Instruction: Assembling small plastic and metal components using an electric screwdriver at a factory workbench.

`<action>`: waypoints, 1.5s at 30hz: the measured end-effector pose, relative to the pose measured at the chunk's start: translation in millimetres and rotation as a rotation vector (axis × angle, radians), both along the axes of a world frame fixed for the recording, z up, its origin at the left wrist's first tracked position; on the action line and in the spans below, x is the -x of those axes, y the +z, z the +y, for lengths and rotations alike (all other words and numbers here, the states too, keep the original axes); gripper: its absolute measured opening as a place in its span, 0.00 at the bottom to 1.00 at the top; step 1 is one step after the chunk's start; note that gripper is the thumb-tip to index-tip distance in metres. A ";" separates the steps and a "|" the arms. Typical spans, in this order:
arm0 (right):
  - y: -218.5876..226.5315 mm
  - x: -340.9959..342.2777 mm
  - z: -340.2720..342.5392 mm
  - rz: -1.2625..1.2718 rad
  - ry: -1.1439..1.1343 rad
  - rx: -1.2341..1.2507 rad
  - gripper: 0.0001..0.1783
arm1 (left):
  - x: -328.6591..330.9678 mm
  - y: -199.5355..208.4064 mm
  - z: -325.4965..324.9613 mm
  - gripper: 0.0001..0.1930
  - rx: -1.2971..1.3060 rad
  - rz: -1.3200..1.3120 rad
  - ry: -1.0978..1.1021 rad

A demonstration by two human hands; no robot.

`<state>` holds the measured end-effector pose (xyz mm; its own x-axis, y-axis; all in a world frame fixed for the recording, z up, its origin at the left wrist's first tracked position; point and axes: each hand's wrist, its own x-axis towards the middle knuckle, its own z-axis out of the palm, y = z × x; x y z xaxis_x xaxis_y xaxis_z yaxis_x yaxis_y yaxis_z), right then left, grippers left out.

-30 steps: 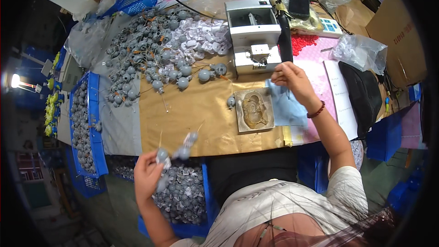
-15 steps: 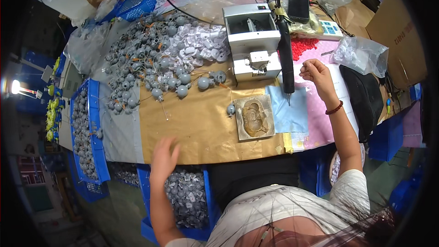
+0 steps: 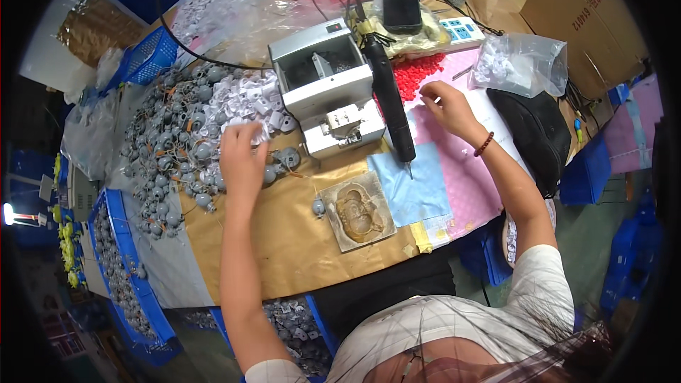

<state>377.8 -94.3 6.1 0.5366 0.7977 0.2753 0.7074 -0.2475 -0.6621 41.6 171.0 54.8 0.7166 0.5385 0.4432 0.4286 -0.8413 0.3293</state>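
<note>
My left hand [image 3: 243,163] reaches over the edge of a pile of white plastic parts [image 3: 245,103], thumb apart from the fingers. One white part is at its fingertips; no grip on it shows. Round grey parts with thin wires [image 3: 162,163] lie heaped beside that hand. My right hand [image 3: 454,112] hovers by small red pieces [image 3: 417,76], fingers curled together; anything in them is too small to make out. Between my arms rests a square mould block [image 3: 358,211] with a shaped hollow, a single grey ball [image 3: 318,207] beside it. A black pen-shaped electric driver [image 3: 392,92] hangs tip down above a blue cloth [image 3: 418,188].
A white-and-grey machine [image 3: 326,85] stands behind the mould. Farther back are a phone [image 3: 401,7], a power strip [image 3: 461,32] and a clear bag of white parts [image 3: 518,64]. To the right lies a black pouch [image 3: 532,135]. Blue bins [image 3: 131,262] flank the table's left side.
My left hand has moved from the table's front edge forward to the white parts. The view has shifted, while my right hand stays near the red pieces with curled fingers.
</note>
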 end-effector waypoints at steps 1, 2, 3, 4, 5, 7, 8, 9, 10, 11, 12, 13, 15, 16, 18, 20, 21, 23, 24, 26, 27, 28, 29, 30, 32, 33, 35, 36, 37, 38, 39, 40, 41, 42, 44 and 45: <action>-6.7 -5.5 -2.3 -0.115 -0.011 0.019 0.08 | 0.9 14.6 -20.6 0.18 0.073 -0.021 -0.023; -11.6 -5.6 0.5 -0.223 -0.004 0.033 0.09 | 8.1 25.4 -48.1 0.17 0.159 0.003 -0.073; -6.4 2.3 7.0 -0.219 -0.003 0.086 0.09 | 17.9 36.0 -75.6 0.17 0.246 0.027 -0.112; -7.9 3.1 8.2 -0.271 -0.004 0.123 0.09 | 26.4 38.7 -101.2 0.17 0.300 0.039 -0.199; -10.6 3.8 13.6 -0.318 0.002 0.153 0.08 | 33.9 36.0 -123.0 0.16 0.316 0.069 -0.238; -21.8 4.1 23.3 -0.388 0.003 0.156 0.08 | 38.5 20.1 -153.9 0.15 0.360 0.079 -0.280; -24.7 3.0 25.7 -0.399 0.006 0.143 0.07 | 37.4 6.7 -161.8 0.15 0.371 0.066 -0.267; -27.4 1.7 25.8 -0.412 0.005 0.134 0.07 | 35.6 -8.2 -169.4 0.14 0.384 0.050 -0.257; -28.9 2.9 26.7 -0.423 0.006 0.124 0.07 | 31.7 -18.8 -173.2 0.14 0.380 0.044 -0.226; -28.4 4.9 25.9 -0.434 0.014 0.109 0.06 | 27.3 -27.6 -175.0 0.15 0.382 0.028 -0.194; -28.9 4.8 25.5 -0.428 0.031 0.096 0.06 | 22.9 -34.9 -177.1 0.15 0.382 0.012 -0.161; -28.9 3.7 26.1 -0.421 0.047 0.083 0.06 | 18.5 -40.4 -177.3 0.15 0.385 -0.012 -0.123; -28.4 0.1 24.1 -0.372 0.061 0.088 0.07 | 15.9 -42.8 -174.2 0.19 0.386 -0.007 -0.096; -29.1 0.7 21.8 -0.281 0.027 0.001 0.08 | 17.5 -41.8 -174.7 0.20 0.427 -0.028 -0.101; -14.5 7.3 17.7 -0.103 -0.023 -0.115 0.12 | 20.0 -35.2 -175.3 0.23 0.509 -0.069 -0.099; 3.1 13.4 7.2 -0.059 -0.008 -0.181 0.12 | 32.7 -38.2 -158.2 0.25 0.465 -0.157 -0.052; 11.6 25.8 0.9 0.014 0.055 -0.236 0.10 | 37.2 -36.7 -145.6 0.25 0.390 -0.140 -0.008; 31.4 64.9 -9.8 0.218 0.193 -0.250 0.06 | 41.0 -29.3 -117.6 0.24 0.179 -0.044 0.117; 32.1 86.6 -11.6 0.281 0.290 -0.217 0.05 | 37.1 -30.8 -103.2 0.21 0.122 -0.045 0.078; 23.2 122.7 -8.8 0.260 0.497 -0.209 0.06 | 28.2 -33.9 -76.0 0.17 -0.004 -0.048 -0.001; 17.1 138.7 -5.4 0.206 0.575 -0.226 0.07 | 27.8 -32.6 -68.0 0.15 -0.005 -0.046 -0.025; 11.2 150.6 -2.6 0.130 0.643 -0.250 0.07 | 28.2 -28.7 -61.5 0.12 -0.014 -0.042 -0.049; 4.8 158.9 1.1 0.056 0.685 -0.263 0.08 | 30.7 -26.9 -55.9 0.10 -0.013 -0.037 -0.074; -0.7 162.1 3.4 -0.058 0.706 -0.273 0.09 | 35.9 -19.0 -52.1 0.10 0.024 -0.048 -0.098; -7.4 167.7 7.6 -0.271 0.756 -0.275 0.11 | 54.8 6.4 -45.6 0.09 0.094 -0.071 -0.137; -7.6 169.0 9.2 -0.328 0.773 -0.261 0.12 | 65.5 20.9 -44.4 0.08 0.228 -0.129 -0.119; -7.7 170.1 8.4 -0.399 0.782 -0.229 0.13 | 83.4 48.8 -46.5 0.06 0.520 -0.290 -0.104; -6.2 171.3 7.7 -0.410 0.785 -0.216 0.14 | 93.9 63.3 -50.0 0.06 0.677 -0.389 -0.097; -5.0 172.0 7.1 -0.420 0.787 -0.202 0.14 | 101.5 74.3 -55.6 0.06 0.777 -0.441 -0.111; -2.4 171.3 5.5 -0.436 0.786 -0.188 0.14 | 109.0 85.5 -61.1 0.07 0.876 -0.498 -0.124; -0.4 171.2 5.1 -0.449 0.788 -0.169 0.14 | 115.5 93.2 -67.1 0.08 0.921 -0.509 -0.158; 1.6 170.9 5.2 -0.463 0.790 -0.152 0.14 | 117.4 90.4 -74.9 0.09 1.023 -0.531 -0.230; 3.9 170.3 3.7 -0.475 0.791 -0.129 0.14 | 118.3 87.4 -82.5 0.10 1.130 -0.551 -0.303; 5.3 172.2 4.4 -0.483 0.791 -0.111 0.14 | 122.1 85.7 -91.4 0.10 1.233 -0.568 -0.356; 9.0 176.0 5.2 -0.505 0.773 -0.073 0.14 | 123.1 65.2 -115.4 0.08 1.566 -0.595 -0.477; 9.4 176.2 5.1 -0.502 0.759 -0.067 0.15 | 123.3 55.4 -124.5 0.07 1.712 -0.559 -0.519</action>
<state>201.6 -89.2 15.4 -0.3210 0.8617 0.3929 0.8735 0.4297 -0.2288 -81.7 46.5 110.1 0.9147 0.3996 -0.0608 -0.1691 0.5150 0.8404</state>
